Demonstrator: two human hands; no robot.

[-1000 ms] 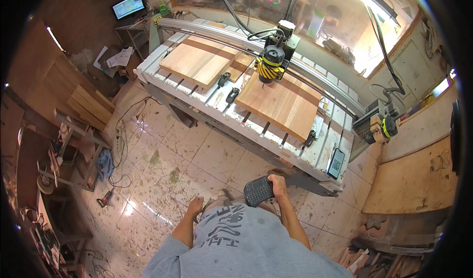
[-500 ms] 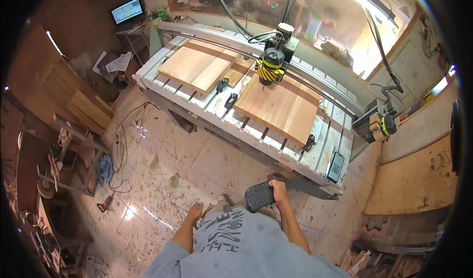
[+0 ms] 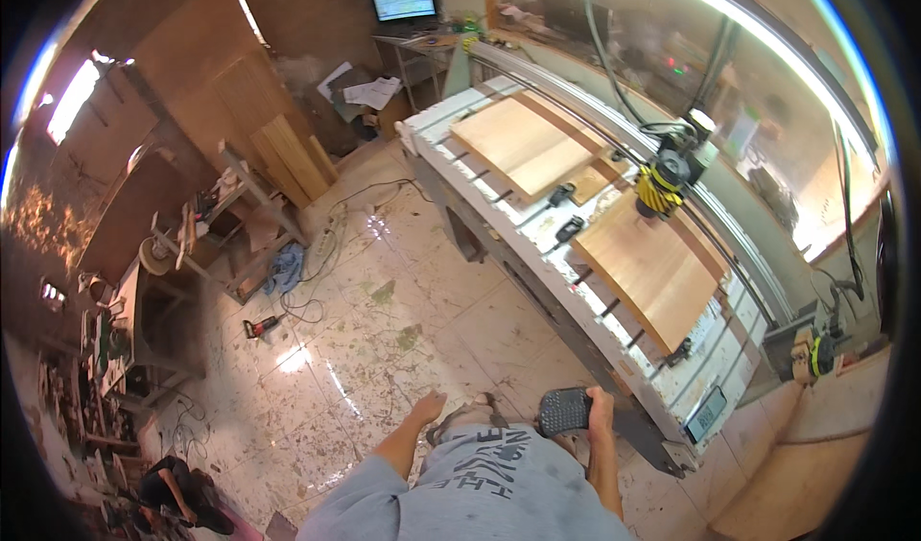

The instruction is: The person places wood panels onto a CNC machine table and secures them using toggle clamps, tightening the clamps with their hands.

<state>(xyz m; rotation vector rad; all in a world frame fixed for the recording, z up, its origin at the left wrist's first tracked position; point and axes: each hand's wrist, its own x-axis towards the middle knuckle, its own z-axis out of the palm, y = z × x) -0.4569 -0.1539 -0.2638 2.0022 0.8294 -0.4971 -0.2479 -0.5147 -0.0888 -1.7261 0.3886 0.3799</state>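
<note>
Prob. a holding step: your R hand (image 3: 601, 412) pinches R end of mini kbd (image 3: 564, 412), off machine bed (image 3: 672, 382) near corner. L hand (image 3: 429, 408): can't tell, fingers hidden. Any keypress likely needs steady grip.

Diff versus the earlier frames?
The view swung left, so the machine table slid right in the picture; another person came into sight at lower left. Nothing was grabbed or released. Unchanged: right hand holding the small keyboard, left hand apart from it, boards and phone on the machine table.
</note>
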